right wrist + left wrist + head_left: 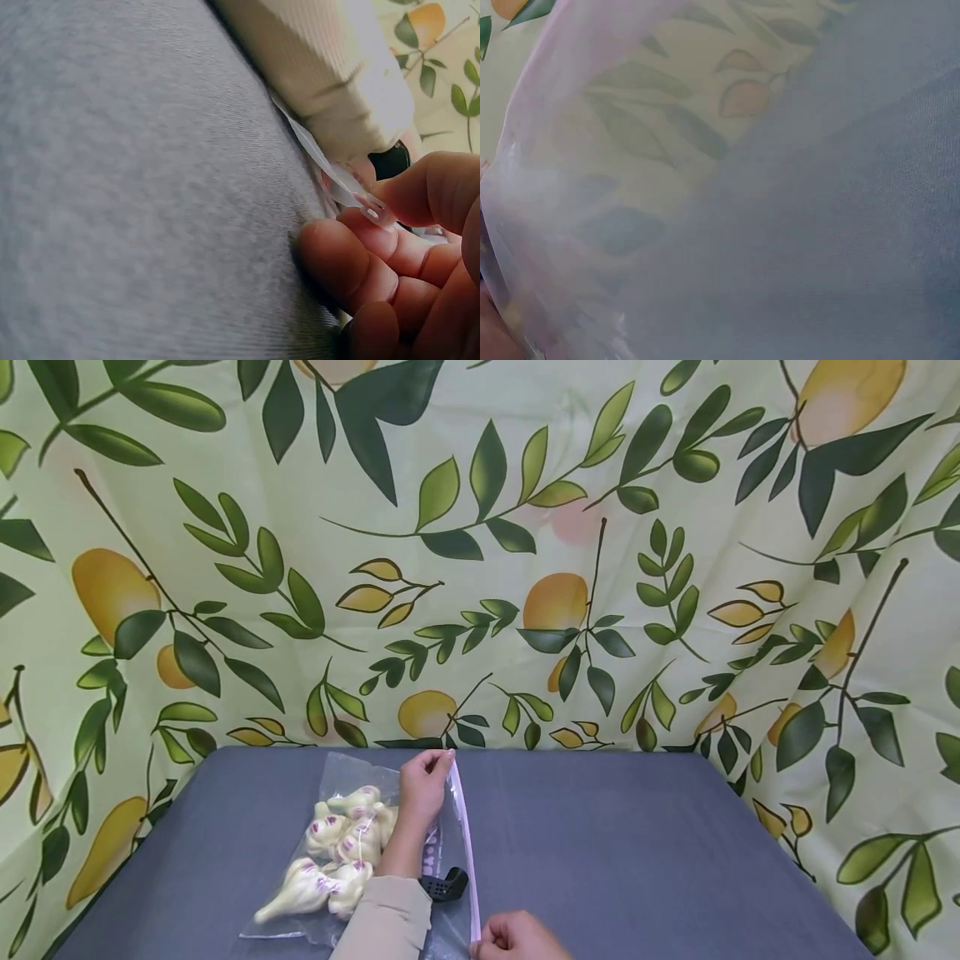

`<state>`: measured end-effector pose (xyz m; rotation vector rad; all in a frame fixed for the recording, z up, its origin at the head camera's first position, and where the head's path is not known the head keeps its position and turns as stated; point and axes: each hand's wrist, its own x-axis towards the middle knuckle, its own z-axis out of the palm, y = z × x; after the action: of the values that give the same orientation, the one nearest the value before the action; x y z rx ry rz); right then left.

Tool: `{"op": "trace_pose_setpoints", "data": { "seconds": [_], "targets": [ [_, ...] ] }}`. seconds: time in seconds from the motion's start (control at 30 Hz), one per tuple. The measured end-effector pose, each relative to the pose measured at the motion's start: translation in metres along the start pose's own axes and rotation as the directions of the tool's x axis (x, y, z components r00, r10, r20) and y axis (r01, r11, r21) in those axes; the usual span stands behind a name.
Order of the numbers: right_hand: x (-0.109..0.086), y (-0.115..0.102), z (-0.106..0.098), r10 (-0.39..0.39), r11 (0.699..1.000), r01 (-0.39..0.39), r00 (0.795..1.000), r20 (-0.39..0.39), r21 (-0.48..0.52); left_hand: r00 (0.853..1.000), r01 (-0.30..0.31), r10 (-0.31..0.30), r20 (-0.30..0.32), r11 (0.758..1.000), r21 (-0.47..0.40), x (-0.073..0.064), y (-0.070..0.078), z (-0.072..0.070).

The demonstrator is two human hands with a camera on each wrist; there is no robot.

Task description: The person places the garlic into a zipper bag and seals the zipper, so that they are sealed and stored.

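A clear zip bag [330,770] lies flat on the table, holding several pale garlic bulbs [360,839] with purple streaks. Its pinkish zip edge [467,835] runs down the right side. At the far end of that edge, my left hand [422,787] pinches the strip between thumb and finger. Near the front, my right hand [519,935] grips the other end; in the right wrist view, thumb and finger pinch a small pale plastic piece [373,211] on it. Cloudy bag plastic [630,187] fills much of the left wrist view, hiding most of the left hand.
The table [600,843] has a grey cloth surface. A fabric backdrop [480,568] with leaves and yellow fruit surrounds its back and sides. The left forearm in a beige sleeve [390,914], with a black wrist device [448,885], crosses over the bag.
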<state>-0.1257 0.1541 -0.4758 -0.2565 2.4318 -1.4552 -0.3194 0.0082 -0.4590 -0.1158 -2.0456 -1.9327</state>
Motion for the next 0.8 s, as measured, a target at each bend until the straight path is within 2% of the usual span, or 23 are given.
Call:
{"op": "trace_pose_setpoints", "data": {
  "seconds": [0.1, 0.2, 0.3, 0.4, 0.53, 0.63, 0.8],
  "targets": [
    [-0.002, -0.002, 0.005, 0.014, 1.000, -0.015, 0.999, -0.034, -0.020, 1.000, -0.018, 0.018, -0.001, 1.000, -0.004, -0.003, 0.002, -0.001],
    [-0.003, -0.003, 0.010, 0.007, 1.000, -0.009, 0.996, -0.090, -0.024, 0.999, -0.040, 0.040, 0.001, 0.999, 0.027, -0.006, 0.007, 0.000],
    [-0.001, -0.001, 0.013, -0.030, 0.999, 0.022, 0.985, -0.170, -0.050, 0.994, -0.102, 0.099, 0.038, 0.991, 0.090, -0.011, 0.016, 0.003],
    [0.001, 0.002, 0.012, -0.042, 0.999, 0.034, 0.971, -0.234, -0.040, 0.983, -0.174, 0.161, 0.093, 0.972, 0.156, -0.016, 0.026, 0.006],
    [0.003, 0.010, 0.000, -0.076, 0.997, 0.061, 0.940, -0.333, -0.054, 0.970, -0.225, 0.200, 0.136, 0.954, 0.197, -0.021, 0.036, 0.008],
    [0.005, 0.015, -0.012, -0.088, 0.995, 0.057, 0.904, -0.419, -0.086, 0.969, -0.225, 0.194, 0.153, 0.950, 0.216, -0.023, 0.043, 0.006],
    [0.005, 0.021, -0.035, -0.046, 0.997, 0.004, 0.855, -0.516, -0.082, 0.963, -0.214, 0.165, 0.215, 0.950, 0.227, -0.027, 0.062, -0.001]
  ]
}}
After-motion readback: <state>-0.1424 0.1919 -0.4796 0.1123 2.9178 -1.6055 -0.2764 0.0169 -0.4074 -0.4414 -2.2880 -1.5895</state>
